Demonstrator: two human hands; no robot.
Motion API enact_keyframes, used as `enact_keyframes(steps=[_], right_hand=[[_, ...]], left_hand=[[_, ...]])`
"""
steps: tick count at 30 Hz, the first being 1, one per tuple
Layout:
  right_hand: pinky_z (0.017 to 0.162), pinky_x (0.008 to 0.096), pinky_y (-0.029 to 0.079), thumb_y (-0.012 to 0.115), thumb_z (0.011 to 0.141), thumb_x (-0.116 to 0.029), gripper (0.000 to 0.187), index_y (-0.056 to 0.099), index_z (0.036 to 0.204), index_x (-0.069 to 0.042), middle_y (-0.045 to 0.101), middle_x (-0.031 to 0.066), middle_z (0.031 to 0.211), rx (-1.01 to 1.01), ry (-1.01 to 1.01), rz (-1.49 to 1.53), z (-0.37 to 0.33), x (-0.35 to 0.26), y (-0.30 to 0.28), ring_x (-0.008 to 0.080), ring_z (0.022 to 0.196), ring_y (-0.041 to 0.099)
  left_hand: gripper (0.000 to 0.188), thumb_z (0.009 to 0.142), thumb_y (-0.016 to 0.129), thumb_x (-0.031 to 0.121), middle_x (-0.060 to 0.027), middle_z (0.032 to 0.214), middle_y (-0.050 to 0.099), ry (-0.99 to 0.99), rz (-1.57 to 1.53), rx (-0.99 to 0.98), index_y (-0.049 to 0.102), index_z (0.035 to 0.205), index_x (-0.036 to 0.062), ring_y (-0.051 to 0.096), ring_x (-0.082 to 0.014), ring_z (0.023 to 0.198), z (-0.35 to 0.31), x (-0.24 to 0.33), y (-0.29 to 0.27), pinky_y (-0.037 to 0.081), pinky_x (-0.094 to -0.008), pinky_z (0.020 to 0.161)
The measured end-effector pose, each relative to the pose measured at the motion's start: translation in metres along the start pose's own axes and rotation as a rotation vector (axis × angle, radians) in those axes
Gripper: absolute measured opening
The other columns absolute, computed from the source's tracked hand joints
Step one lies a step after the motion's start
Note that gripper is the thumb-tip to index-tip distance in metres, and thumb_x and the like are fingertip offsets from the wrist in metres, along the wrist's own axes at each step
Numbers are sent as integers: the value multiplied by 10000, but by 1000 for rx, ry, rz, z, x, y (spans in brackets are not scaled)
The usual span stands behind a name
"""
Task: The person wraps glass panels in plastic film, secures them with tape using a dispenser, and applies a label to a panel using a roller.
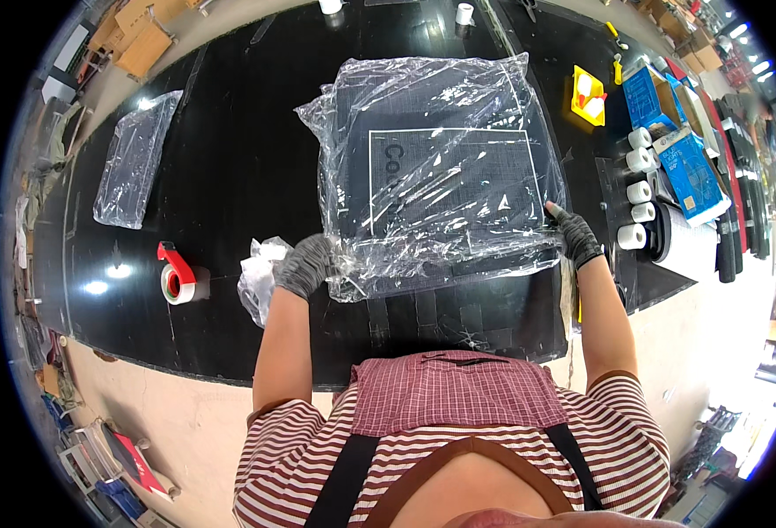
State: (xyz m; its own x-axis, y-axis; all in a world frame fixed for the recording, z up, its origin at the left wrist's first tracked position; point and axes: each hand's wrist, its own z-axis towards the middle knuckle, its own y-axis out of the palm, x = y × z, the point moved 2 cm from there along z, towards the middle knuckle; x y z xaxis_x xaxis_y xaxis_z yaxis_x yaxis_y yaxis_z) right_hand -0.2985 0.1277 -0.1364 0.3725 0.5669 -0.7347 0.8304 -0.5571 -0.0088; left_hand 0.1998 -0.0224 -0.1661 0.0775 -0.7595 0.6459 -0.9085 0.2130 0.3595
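A wide, flat, dark piece with a woven look and a thin white outline lies inside a crinkled clear plastic bag on the black table. My left hand, in a grey glove, is closed at the bag's near left corner, its fingertips partly hidden by the film. At the near right edge, my right hand wears a similar glove with bare fingertips showing. Its thumb side lies on the bag's edge and the other fingers are tucked low. A crumpled piece of clear plastic sits beside my left wrist.
On the left are a red tape dispenser and another plastic-wrapped flat pack. To the right stand white rolls, blue boxes and a yellow tray. A yellow-handled tool lies near the tray.
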Motion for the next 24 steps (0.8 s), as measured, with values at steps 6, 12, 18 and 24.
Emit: enact_keyframes(steps=[6, 12, 18, 24], right_hand=[[567, 319, 517, 704, 788, -256, 229, 639, 810, -37, 632, 68, 749, 56, 44, 110, -15, -5, 16, 178, 606, 599], [551, 310, 480, 658, 819, -199, 182, 642, 782, -21, 635, 66, 708, -35, -87, 57, -13, -11, 17, 162, 585, 594], [551, 275, 482, 681, 801, -262, 266, 651, 839, 0, 646, 49, 726, 30, -196, -121, -130, -18, 21, 127, 609, 604], [593, 284, 465, 709, 775, -283, 377, 611, 1012, -7, 623, 48, 822, -60, 46, -341, -117, 167, -64, 134, 636, 547]], left_hand=[[312, 828, 649, 288, -123, 786, 615, -51, 52, 142, 577, 908, -4, 599, -215, 588, 3, 20, 29, 496, -301, 444], [221, 845, 625, 224, -66, 787, 629, 55, 226, 178, 620, 952, 32, 588, -139, 620, 43, 1, 20, 465, -240, 516], [496, 762, 673, 382, -65, 895, 582, 178, 297, 89, 527, 1089, 38, 590, -159, 703, -97, 22, 68, 532, -305, 599], [290, 757, 707, 215, -18, 785, 582, -8, 254, -12, 573, 963, 60, 586, -169, 692, -137, -136, -27, 499, -328, 604]])
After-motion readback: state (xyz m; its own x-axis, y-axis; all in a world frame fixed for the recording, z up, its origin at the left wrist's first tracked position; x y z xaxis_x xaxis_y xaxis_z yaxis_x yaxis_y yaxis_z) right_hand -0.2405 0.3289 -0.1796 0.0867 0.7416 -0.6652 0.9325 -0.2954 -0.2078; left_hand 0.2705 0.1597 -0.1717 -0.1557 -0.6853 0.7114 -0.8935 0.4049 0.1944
